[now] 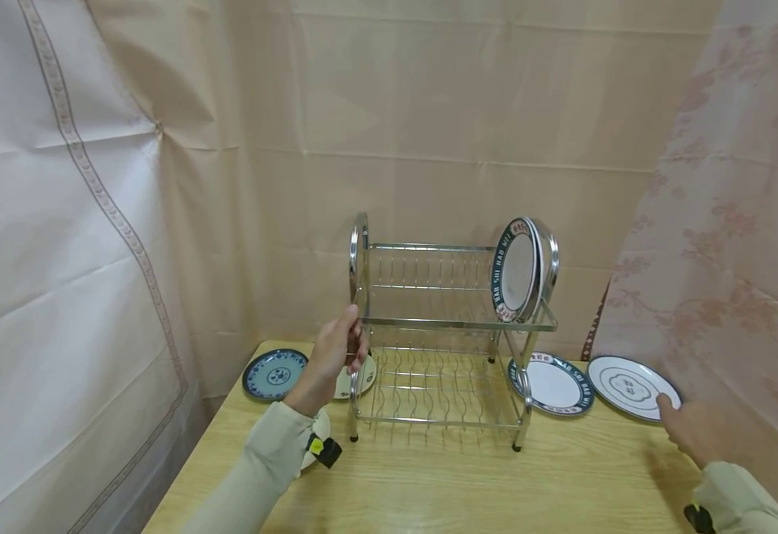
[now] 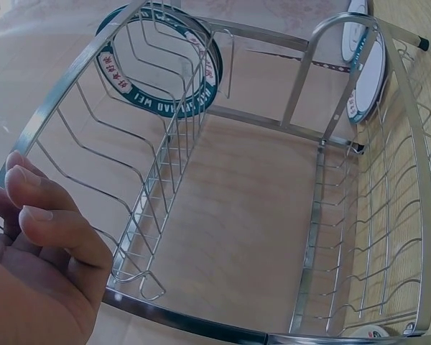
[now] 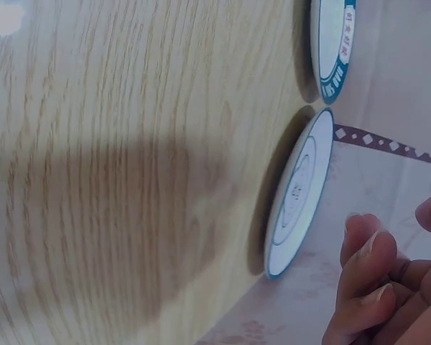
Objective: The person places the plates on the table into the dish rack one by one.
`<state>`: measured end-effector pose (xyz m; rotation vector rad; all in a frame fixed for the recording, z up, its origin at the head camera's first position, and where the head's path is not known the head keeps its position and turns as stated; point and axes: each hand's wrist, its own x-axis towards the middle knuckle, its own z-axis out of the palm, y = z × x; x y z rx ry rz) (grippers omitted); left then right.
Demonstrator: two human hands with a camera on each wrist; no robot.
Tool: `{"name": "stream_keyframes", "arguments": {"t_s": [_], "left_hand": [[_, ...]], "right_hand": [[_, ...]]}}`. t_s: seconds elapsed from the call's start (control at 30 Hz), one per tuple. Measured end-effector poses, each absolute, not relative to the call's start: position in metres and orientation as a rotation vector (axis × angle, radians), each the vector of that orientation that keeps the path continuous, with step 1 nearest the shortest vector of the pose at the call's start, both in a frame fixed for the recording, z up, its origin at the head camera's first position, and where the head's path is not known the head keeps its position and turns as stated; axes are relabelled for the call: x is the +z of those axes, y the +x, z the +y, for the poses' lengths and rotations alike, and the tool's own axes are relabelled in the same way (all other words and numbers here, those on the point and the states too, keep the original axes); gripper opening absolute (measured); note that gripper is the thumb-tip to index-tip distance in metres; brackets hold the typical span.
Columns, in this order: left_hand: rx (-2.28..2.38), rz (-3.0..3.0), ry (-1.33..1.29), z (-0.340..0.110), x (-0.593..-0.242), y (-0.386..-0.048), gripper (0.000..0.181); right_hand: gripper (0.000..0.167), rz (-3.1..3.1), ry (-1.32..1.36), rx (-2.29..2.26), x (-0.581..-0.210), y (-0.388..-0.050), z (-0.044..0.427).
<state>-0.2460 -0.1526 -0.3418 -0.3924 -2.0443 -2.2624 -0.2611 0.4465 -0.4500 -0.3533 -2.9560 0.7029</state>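
Note:
A two-tier metal dish rack (image 1: 442, 324) stands on the table. My left hand (image 1: 325, 360) holds the left front corner of its upper tier; in the left wrist view, the bent fingers of that hand (image 2: 47, 244) are at the end of the rail (image 2: 65, 79). Green-rimmed plates (image 1: 517, 271) (image 2: 158, 68) stand upright together at the upper tier's right end. At the far right, my right hand (image 1: 696, 430) is beside a white plate with thin rings (image 1: 629, 387). The right wrist view has the hand (image 3: 388, 287) with loosely bent fingers, apart from this plate (image 3: 299, 194).
Another green-rimmed plate (image 1: 555, 384) lies between the rack and the ringed plate. Left of the rack lie a blue patterned plate (image 1: 275, 375) and a pale dish (image 1: 362, 380), with another pale dish (image 1: 320, 430) partly behind my left wrist. Curtains hang around the wooden table (image 1: 389, 482).

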Motion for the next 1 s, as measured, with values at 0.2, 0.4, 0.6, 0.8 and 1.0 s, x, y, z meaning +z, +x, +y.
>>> {"name": "stream_keyframes", "arguments": {"t_s": [0.2,0.4,0.6,0.8,1.0], "left_hand": [[-2.264,-2.045,-0.395,-0.152,-0.342,-0.246,0.052],[-2.265,-2.04,-0.384,-0.151,-0.341,-0.247,0.05],[-2.271,-2.046,-0.345,-0.152,-0.342,-0.247,0.049],[-2.272,-2.049,-0.333,-0.152,-0.343,-0.246,0.05],[-2.283,-2.04,-0.344,-0.151,-0.345,-0.245,0.051]], "right_hand": [[0.067,-2.911,-0.5,0.917,-0.457,-0.258,0.446],[0.069,-2.874,-0.496,1.024,-0.464,-0.26,0.451],[0.07,-2.768,-0.554,1.21,-0.469,-0.261,0.448],[0.069,-2.611,-0.703,1.453,-0.475,-0.264,0.446],[0.057,-2.519,-0.743,1.603,-0.48,-0.267,0.447]]}}
